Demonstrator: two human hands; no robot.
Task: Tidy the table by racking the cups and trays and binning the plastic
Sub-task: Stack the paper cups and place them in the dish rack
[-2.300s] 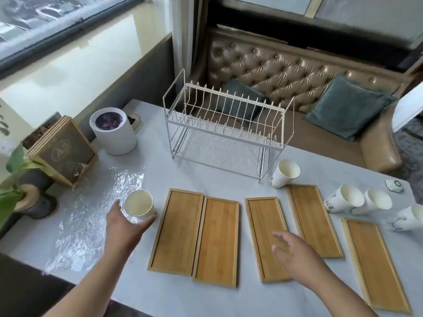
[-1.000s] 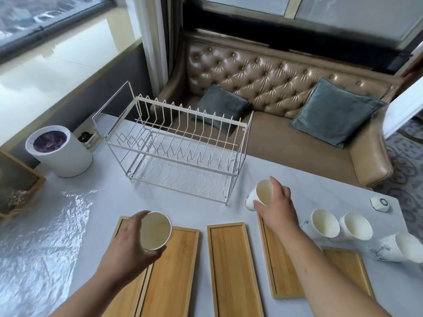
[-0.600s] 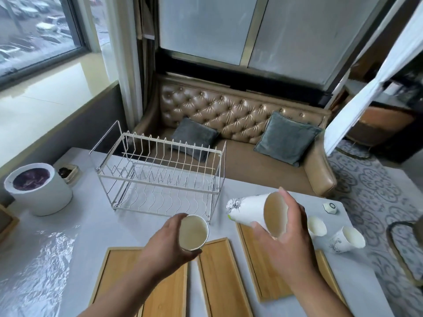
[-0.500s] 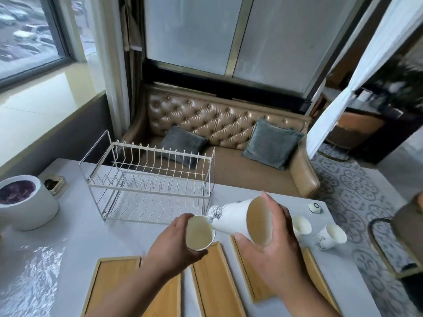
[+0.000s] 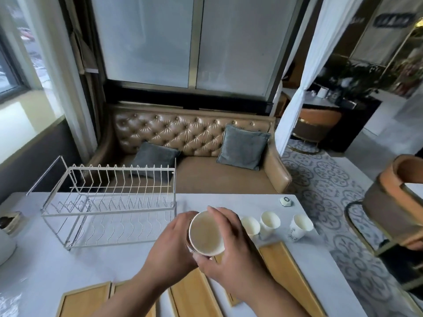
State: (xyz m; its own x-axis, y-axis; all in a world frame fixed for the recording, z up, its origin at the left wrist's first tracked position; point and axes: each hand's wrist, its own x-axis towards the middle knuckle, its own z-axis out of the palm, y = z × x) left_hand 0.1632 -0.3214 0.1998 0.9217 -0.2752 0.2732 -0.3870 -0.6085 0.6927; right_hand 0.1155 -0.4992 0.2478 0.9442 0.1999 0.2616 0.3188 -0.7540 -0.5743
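Both hands are meeting above the counter's (image 5: 229, 202) middle, left hand (image 5: 170, 244) and right hand (image 5: 231, 252) with fingers wrapping one cream paper cup (image 5: 206, 233); probably nesting a second beneath it, so both rack together on the white wire dish rack (image 5: 109, 200) just beside.

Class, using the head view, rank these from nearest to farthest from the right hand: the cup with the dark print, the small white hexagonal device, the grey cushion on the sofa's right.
From the right hand:
1. Printed cup, on the table to its right.
2. Hexagonal device, near the table's far right corner.
3. Grey cushion, on the sofa beyond the table.
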